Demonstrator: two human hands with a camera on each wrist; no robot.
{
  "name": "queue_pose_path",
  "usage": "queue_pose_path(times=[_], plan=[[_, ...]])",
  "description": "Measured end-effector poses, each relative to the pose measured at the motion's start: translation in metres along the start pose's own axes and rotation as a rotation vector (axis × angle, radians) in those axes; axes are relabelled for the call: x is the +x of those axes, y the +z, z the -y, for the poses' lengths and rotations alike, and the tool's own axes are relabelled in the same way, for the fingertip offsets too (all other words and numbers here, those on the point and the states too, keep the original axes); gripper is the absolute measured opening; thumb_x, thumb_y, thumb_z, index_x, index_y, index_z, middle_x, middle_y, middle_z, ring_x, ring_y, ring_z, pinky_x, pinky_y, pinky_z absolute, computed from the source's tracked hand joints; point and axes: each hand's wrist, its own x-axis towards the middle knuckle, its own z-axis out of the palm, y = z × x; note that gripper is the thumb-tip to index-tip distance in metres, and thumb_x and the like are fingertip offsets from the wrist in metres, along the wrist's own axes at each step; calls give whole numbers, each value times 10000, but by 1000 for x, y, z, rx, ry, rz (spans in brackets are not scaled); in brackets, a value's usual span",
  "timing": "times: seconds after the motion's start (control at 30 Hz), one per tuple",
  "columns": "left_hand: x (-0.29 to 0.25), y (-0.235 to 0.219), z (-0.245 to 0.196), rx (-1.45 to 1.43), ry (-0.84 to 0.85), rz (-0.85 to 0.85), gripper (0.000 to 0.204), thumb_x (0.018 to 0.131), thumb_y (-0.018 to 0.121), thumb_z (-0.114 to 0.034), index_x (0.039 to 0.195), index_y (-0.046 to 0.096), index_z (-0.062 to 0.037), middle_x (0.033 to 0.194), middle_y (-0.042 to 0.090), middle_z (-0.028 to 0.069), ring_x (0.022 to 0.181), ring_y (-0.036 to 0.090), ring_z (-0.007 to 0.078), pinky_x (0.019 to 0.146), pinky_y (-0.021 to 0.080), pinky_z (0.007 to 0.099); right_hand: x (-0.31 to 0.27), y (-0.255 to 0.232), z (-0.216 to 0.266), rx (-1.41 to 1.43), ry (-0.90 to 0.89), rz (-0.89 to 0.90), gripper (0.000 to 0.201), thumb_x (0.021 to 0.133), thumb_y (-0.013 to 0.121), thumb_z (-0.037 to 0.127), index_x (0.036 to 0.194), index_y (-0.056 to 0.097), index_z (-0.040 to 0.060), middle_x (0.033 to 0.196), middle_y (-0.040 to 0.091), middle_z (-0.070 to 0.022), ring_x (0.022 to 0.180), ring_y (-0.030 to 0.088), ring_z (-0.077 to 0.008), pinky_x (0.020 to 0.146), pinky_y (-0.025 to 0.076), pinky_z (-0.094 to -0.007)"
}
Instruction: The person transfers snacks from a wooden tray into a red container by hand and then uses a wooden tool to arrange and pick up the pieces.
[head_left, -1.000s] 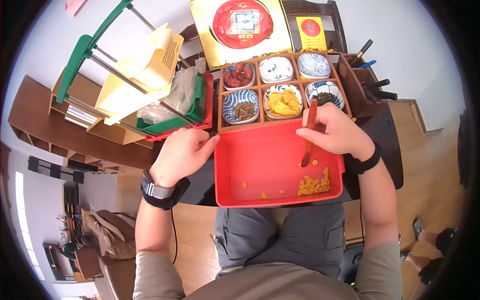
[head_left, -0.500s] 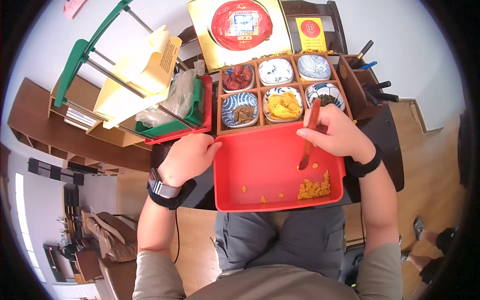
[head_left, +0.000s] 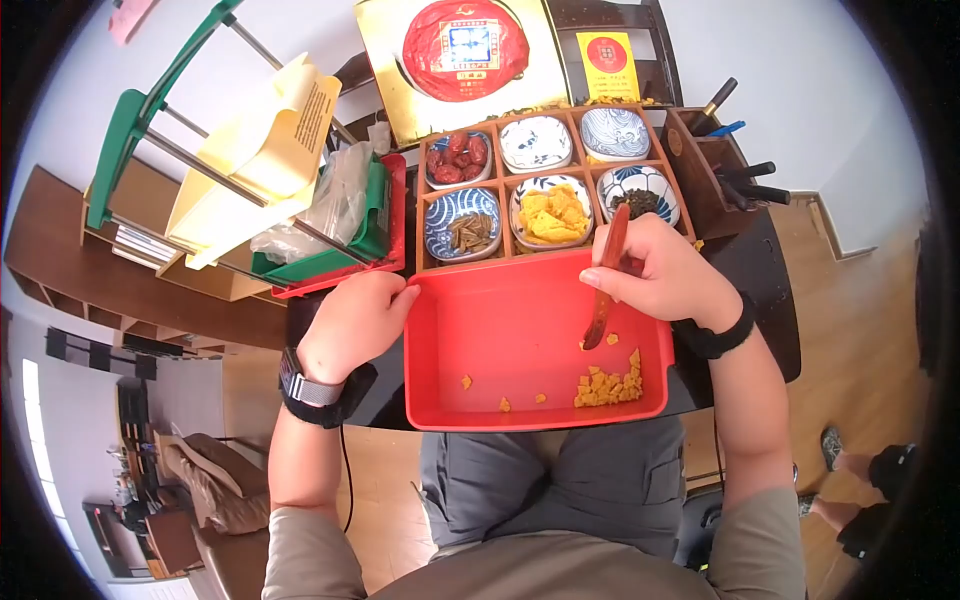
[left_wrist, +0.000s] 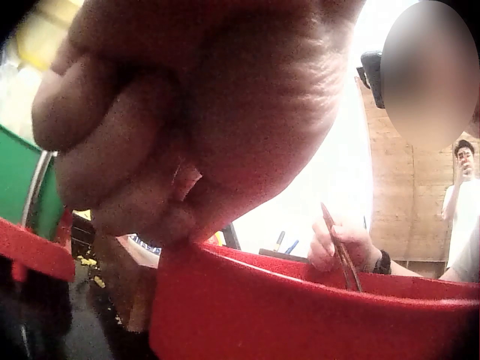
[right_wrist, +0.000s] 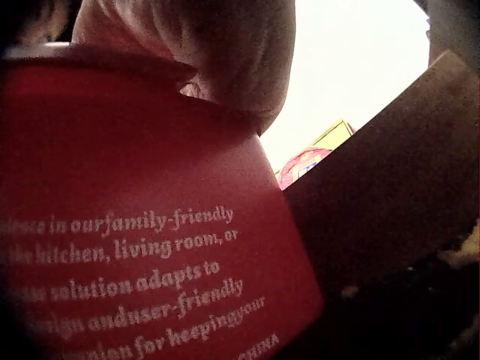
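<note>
In the head view, my right hand (head_left: 655, 275) pinches slim reddish-brown wooden tongs (head_left: 607, 270), slanted over the right half of a red plastic tray (head_left: 480, 345). Their tip points down near a single yellow crumb (head_left: 612, 340). Several small yellow pieces (head_left: 608, 386) lie heaped in the near right corner, and a few more are scattered to the left. At the far left corner of the tray, my left hand (head_left: 352, 318) grips the rim, its thumb along the edge. The left wrist view shows its curled fingers (left_wrist: 127, 142) beside the red wall.
Beyond the tray stands a wooden divided box (head_left: 512, 200) of patterned bowls, with red dates (head_left: 458, 160), yellow chunks (head_left: 550, 212) and dark leaves in some. A rack with green and red bins (head_left: 375, 215) stands left, a pen holder (head_left: 710, 170) right. Another person's legs (head_left: 850, 488) show at far right.
The head view has shifted, so the table things sit slightly further left. Both hands keep their hold, and the tongs stay over the same part of the tray.
</note>
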Motion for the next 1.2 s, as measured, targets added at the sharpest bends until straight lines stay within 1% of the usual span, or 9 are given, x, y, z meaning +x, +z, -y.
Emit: queue_pose_path(times=[0.13, 0.23, 0.33, 0.43, 0.47, 0.6, 0.7, 0.97, 1.2], plan=[[-3, 2, -3, 55, 13, -53, 375, 1070, 652, -255, 889, 705, 69, 842, 670, 311, 861, 685, 497, 781, 535, 549, 0, 0, -1, 7, -20, 0, 270, 1022, 777, 197, 859, 686, 1, 682, 624, -86, 593, 551, -171, 590, 435, -343], [-5, 9, 1, 25, -26, -60, 411, 1080, 648, -291, 876, 714, 60, 789, 664, 286, 806, 679, 485, 740, 536, 518, 0, -1, -2, 9, -22, 2, 264, 1026, 773, 197, 868, 692, 1, 688, 631, -94, 596, 557, -174, 593, 439, -346], [-23, 2, -9, 3, -148, 4, 441, 1095, 641, -316, 868, 727, 53, 720, 642, 253, 705, 683, 408, 680, 519, 472, 0, -1, 1, 27, -18, 1, 249, 1028, 768, 200, 900, 706, -5, 696, 635, -106, 609, 573, -178, 602, 450, -352], [-47, 6, -8, -235, -188, 119, 479, 1081, 665, -350, 822, 703, 51, 706, 617, 276, 683, 644, 477, 629, 496, 481, 2, 0, -3, 24, -57, -12, 246, 1022, 773, 202, 908, 711, -6, 695, 640, -111, 607, 578, -185, 604, 455, -359], [-52, 3, -17, -193, -197, 156, 431, 1073, 676, -280, 817, 678, 66, 688, 577, 275, 631, 577, 461, 600, 464, 466, 2, 0, -3, 27, -61, -18, 248, 1016, 780, 207, 912, 720, -11, 715, 658, -122, 617, 586, -189, 609, 459, -360], [-61, 25, -2, -360, -130, 69, 369, 1058, 685, -197, 808, 655, 73, 673, 545, 266, 576, 451, 406, 573, 429, 448, 1, -2, -2, 48, 7, 12, 261, 1017, 781, 210, 915, 726, -24, 744, 677, -131, 645, 605, -180, 625, 473, -352], [-65, 18, -10, -347, -161, 12, 361, 1049, 685, -176, 792, 639, 74, 662, 543, 255, 566, 432, 385, 563, 423, 437, -1, -3, -3, 64, 0, -15, 262, 1028, 772, 204, 916, 724, -28, 756, 687, -113, 661, 614, -156, 638, 485, -336], [-64, 16, -11, -298, -176, -88, 368, 1029, 694, -160, 759, 620, 78, 636, 535, 252, 545, 499, 401, 553, 426, 438, -5, -18, 11, 312, 60, -245, 203, 1066, 730, 155, 919, 673, 26, 775, 654, -6, 707, 648, -92, 674, 512, -291], [-63, 24, -8, -309, -205, -49, 378, 1031, 700, -180, 762, 625, 75, 646, 540, 259, 559, 511, 422, 565, 441, 452, -5, -12, 6, 126, 34, -153, 234, 1047, 759, 176, 914, 702, -8, 769, 671, -45, 708, 603, -114, 656, 471, -310]])
